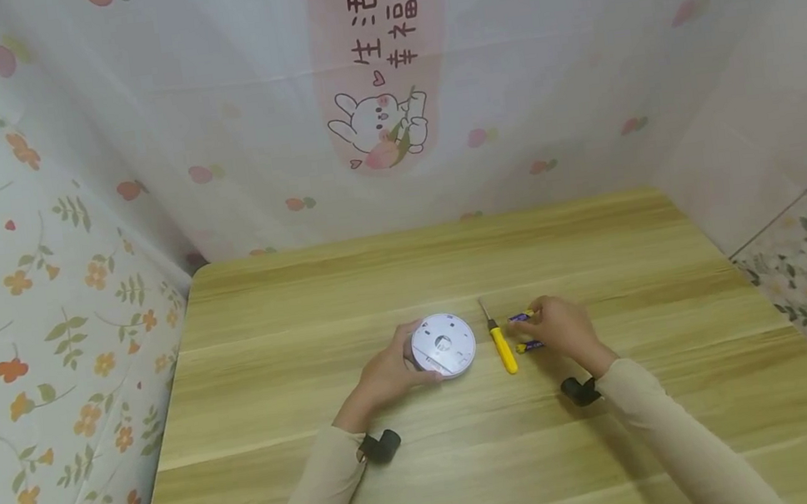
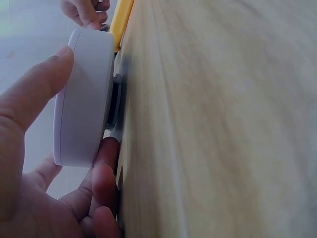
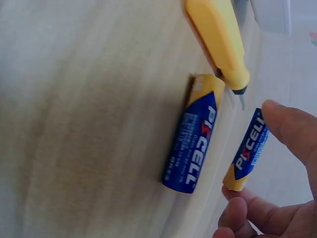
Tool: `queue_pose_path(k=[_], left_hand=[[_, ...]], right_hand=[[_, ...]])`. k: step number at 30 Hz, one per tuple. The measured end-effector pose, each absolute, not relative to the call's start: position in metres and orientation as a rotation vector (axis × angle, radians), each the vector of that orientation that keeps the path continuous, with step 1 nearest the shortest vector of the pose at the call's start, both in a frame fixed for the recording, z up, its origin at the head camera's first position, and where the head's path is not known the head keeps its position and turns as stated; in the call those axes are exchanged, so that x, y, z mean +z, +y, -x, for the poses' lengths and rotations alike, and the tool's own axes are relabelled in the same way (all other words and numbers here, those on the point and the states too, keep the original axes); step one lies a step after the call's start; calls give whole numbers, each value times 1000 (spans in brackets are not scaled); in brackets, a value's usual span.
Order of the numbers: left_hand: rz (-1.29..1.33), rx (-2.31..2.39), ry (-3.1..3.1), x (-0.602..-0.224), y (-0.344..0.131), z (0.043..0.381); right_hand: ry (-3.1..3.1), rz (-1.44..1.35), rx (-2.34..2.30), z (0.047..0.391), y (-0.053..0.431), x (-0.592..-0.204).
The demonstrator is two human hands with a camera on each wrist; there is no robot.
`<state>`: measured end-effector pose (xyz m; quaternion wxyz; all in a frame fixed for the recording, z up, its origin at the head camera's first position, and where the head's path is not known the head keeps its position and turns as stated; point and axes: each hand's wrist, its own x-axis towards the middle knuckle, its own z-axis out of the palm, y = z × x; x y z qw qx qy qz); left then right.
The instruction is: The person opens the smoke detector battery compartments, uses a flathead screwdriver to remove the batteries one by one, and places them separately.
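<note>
My left hand grips a round white device, which looks like a smoke alarm, by its rim. Its flat back, with small slots and a square mark, faces up. In the left wrist view the thumb lies on the white side wall and fingers reach beneath, near a dark part close to the table. At the right, my right hand pinches a blue and yellow battery by its ends between thumb and finger. A second battery of the same kind lies on the table beside that hand.
A yellow-handled screwdriver lies between the device and the batteries, its shaft pointing away. Everything rests on a wooden table. Printed curtains hang behind and at the sides.
</note>
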<state>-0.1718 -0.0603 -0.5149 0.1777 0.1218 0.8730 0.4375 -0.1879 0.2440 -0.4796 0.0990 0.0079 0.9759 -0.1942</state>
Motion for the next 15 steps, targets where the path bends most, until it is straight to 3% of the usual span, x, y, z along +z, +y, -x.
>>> queue_pose_path(k=[15], left_hand=[[-353, 1242, 2474, -516, -60, 171]], right_hand=[[2885, -40, -428, 179, 242, -487]])
